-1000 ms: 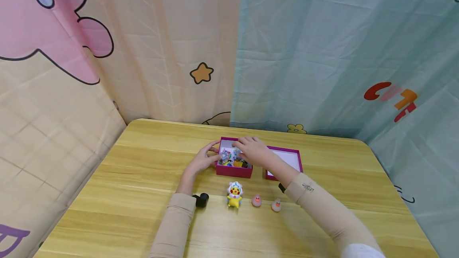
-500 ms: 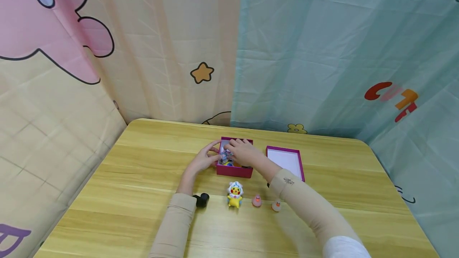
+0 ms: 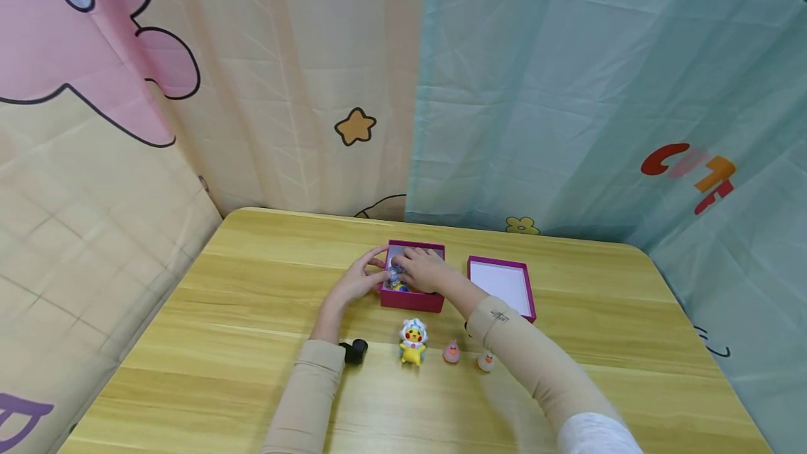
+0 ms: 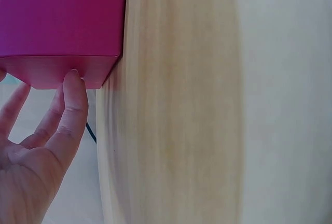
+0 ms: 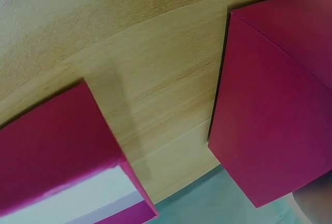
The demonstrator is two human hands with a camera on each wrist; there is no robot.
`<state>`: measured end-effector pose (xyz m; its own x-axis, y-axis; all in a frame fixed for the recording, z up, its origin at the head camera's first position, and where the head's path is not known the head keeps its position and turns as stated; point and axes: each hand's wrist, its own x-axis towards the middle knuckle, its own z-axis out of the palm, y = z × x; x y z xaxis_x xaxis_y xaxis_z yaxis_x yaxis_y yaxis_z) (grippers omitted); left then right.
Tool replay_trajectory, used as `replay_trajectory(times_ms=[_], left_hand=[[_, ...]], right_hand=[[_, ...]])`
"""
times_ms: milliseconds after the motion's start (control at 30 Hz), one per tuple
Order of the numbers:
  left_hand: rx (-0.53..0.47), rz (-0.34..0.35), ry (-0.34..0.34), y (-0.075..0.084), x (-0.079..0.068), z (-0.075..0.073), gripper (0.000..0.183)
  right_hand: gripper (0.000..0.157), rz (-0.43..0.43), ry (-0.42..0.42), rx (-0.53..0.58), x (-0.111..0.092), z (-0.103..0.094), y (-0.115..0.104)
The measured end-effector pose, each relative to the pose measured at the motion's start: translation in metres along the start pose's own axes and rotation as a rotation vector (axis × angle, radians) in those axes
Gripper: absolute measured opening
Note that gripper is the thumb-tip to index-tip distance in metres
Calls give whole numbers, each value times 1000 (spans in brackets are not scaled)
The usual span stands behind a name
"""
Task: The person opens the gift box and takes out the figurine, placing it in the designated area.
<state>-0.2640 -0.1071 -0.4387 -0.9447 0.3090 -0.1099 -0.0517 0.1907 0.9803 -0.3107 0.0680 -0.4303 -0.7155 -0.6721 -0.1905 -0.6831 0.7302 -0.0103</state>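
A magenta box without its lid stands toward the back of the table, with several small colourful figures inside. My left hand rests against its left side; in the left wrist view the fairly straight fingers touch the box wall. My right hand reaches over the rim into the box, covering its right half. Its fingertips are down among the figures, and I cannot tell whether they pinch one. The right wrist view shows mostly the box's outer wall.
The box's lid, white inside, lies upturned to the right. In front stand a yellow figure with a white hood, a pink duck and a pale duck, the last partly behind the right sleeve. Curtains hang behind the table.
My right hand has moved left and down into the box, covering more of the figures and uncovering the lid. The left hand has stayed at the box's side.
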Motion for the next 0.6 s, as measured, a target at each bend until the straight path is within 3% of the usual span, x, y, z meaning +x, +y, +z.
replay_trajectory(times_ms=[300,600], left_hand=[[32,5,1,8,-7,1,58],[28,40,0,-18,11,-3,60]], right_hand=[[39,-2,-16,25,2,0,0],[41,-8,-39,17,4,-2,-3]])
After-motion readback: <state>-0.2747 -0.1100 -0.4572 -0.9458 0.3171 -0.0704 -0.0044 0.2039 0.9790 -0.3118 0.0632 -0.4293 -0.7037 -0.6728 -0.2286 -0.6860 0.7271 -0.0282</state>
